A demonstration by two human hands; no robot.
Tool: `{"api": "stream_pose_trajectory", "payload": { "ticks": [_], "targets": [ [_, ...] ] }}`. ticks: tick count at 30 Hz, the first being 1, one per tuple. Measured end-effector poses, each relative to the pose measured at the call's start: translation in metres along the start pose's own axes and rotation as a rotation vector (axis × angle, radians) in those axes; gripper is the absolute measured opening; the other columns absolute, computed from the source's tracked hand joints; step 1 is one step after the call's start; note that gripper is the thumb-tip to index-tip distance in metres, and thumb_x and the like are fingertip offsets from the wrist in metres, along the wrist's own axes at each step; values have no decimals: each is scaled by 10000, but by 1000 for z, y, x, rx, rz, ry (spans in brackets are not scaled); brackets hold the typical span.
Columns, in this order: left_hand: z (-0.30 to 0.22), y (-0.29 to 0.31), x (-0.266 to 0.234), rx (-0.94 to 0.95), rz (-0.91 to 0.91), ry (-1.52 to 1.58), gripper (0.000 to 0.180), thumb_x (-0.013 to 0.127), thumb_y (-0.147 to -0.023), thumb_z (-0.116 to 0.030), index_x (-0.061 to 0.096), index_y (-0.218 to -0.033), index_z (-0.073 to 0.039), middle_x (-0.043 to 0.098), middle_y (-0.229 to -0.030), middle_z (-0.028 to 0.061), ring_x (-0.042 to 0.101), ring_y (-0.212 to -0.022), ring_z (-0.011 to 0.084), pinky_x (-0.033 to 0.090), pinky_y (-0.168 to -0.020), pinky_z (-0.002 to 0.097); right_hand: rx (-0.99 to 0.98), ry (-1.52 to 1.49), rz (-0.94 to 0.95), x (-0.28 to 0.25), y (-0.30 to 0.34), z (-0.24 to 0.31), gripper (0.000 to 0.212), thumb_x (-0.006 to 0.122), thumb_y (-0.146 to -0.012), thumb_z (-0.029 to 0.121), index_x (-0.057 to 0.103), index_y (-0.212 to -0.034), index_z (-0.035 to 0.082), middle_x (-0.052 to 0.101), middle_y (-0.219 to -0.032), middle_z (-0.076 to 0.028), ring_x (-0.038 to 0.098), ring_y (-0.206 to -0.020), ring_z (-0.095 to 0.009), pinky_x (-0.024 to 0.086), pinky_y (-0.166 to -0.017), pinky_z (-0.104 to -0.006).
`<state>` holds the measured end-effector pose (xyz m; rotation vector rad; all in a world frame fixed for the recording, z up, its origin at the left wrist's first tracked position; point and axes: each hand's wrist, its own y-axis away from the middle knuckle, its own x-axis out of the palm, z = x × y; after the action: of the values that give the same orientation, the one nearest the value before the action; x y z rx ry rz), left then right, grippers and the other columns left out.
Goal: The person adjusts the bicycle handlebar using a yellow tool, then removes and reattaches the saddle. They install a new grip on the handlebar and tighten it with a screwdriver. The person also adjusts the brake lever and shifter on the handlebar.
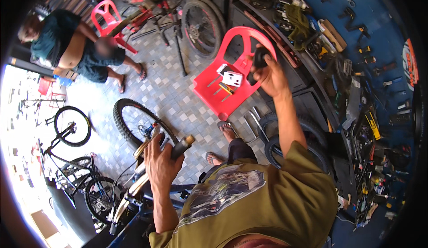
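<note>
My left hand [161,161] is closed around the end of a bicycle's handlebar, beside its black grip [182,147], which has a tan tip. The bicycle's front wheel [133,125] stands just beyond that hand. Raised over the back of a red plastic chair [206,87], my right hand [273,77] pinches a small black part [259,57] whose kind I cannot make out. On the chair's seat lie a white box [232,78] with dark marks and a yellow-and-black tool [226,88].
Another person [71,47] stands at the far left, near a second red chair [107,18]. More bicycles [73,159] line the left side. A loose wheel [203,27] leans at the back. Along the right runs a bench crowded with tools [370,172], below a blue tool wall [356,7].
</note>
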<state>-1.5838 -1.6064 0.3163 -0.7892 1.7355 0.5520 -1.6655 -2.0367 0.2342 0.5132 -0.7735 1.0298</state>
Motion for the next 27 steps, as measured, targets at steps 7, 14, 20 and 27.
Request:
{"api": "stream_pose_trajectory", "payload": {
  "ticks": [7,14,20,27],
  "targets": [
    [10,16,-2,90,-84,19,345,860,-737,-272,707,-945,-43,611,-1309,189,591,-1180,372,456,-1010,482,217,-421,361,131,86,-87,571,486,-1105,391,324,-1614,191,383,-1542,-385,633,-1242,-467,626,-946,-479],
    [14,28,3,103,-99,14,337,843,-755,-273,731,-984,-53,622,-1303,186,605,-1168,363,461,-1007,483,146,-272,539,186,155,-117,751,662,-1009,368,305,-1571,20,548,-1373,-260,645,-1223,-454,663,-888,-472],
    [13,33,-1,136,-115,5,326,819,-775,-287,736,-992,-58,639,-1267,184,613,-1161,362,468,-992,481,93,61,496,241,216,-95,940,836,-860,440,347,-1508,-34,601,-1237,-259,709,-1082,-469,691,-746,-462],
    [15,27,-3,160,-106,114,468,818,-799,-291,662,-1182,-73,622,-1327,199,614,-1195,386,459,-1010,493,43,-166,531,208,192,-129,880,702,-973,433,272,-1556,-65,579,-1308,-240,655,-1188,-491,675,-839,-484]
  ]
}}
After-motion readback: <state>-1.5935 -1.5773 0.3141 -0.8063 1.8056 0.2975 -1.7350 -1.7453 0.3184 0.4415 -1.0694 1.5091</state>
